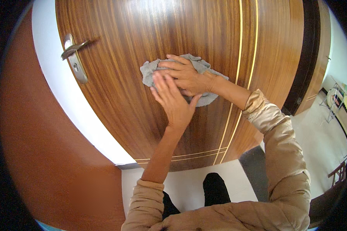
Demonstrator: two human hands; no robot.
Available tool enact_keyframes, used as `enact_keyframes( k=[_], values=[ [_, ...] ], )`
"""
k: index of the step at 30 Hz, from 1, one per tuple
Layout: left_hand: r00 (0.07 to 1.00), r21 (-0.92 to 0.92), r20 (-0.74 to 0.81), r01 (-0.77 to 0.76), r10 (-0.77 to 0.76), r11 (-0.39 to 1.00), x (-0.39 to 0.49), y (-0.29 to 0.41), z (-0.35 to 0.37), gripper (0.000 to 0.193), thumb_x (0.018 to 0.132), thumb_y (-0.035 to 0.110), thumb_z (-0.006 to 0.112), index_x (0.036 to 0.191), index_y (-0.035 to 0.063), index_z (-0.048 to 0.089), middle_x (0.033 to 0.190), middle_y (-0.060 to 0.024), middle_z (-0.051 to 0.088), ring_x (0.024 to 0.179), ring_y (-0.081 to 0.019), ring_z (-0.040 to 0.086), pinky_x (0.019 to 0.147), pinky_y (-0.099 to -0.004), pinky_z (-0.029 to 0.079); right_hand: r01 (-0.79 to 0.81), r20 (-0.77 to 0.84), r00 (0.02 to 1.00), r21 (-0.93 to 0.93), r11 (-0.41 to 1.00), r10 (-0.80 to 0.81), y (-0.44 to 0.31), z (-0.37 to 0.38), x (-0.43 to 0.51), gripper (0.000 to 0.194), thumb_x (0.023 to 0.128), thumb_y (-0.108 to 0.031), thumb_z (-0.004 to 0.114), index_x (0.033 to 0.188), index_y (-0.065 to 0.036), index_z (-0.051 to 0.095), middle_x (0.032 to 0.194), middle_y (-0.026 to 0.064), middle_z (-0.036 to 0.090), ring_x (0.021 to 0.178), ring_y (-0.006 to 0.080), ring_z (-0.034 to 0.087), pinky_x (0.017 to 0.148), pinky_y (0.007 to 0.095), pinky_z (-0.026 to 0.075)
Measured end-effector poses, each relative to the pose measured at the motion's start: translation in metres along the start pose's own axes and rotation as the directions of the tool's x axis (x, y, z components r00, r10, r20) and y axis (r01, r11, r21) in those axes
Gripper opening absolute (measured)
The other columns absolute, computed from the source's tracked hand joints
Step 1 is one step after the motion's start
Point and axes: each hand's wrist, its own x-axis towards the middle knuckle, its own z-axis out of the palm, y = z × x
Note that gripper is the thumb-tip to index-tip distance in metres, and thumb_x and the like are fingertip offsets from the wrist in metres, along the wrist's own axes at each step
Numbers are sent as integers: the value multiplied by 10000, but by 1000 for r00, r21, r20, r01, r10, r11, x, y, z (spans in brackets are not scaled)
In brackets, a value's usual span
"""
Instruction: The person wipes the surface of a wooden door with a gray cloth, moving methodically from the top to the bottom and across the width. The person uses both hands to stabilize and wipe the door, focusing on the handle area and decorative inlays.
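Note:
A crumpled grey cloth (pixel 149 74) is pressed flat against a glossy wood-grain door (pixel 118 75). My right hand (pixel 188 75) lies on top of the cloth, palm towards the door and fingers pointing left, holding it there. Just below and to the left is my left hand (pixel 175 105), slightly blurred. Its thumb stands apart, and its fingertips overlap the cloth's lower left part beside my right hand. Whether those fingertips touch the cloth cannot be made out. Nothing shows gripped in the left hand.
A metal lever handle with a keyhole plate (pixel 76 65) juts from the door's left side. Beyond a white strip (pixel 66 83) stands a reddish-brown panel (pixel 40 130). Below are pale floor (pixel 188 184) and my dark shoe (pixel 215 187). Furniture (pixel 335 98) stands far right.

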Motion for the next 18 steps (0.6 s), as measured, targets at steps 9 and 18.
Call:
enact_keyframes(
  k=[9,18],
  values=[
    [994,280,95,27,-55,960,6,-30,-7,895,686,75,777,1438,-33,306,1565,-233,254,1451,-398,249,1107,-580,236,-242,-105,948,369,897,299,44,-87,14,174,912,-216,657,1040,-119,722,1237,69,669,1307,275,508,1148,496,328],
    [964,656,-90,-133,252,743,152,-86,-69,513,872,270,616,1331,73,501,1349,-151,496,1227,-351,470,976,-459,388,-277,-527,846,-310,909,78,92,-120,15,32,787,-14,663,813,-7,647,913,118,611,887,276,596,777,384,473]
  ],
)
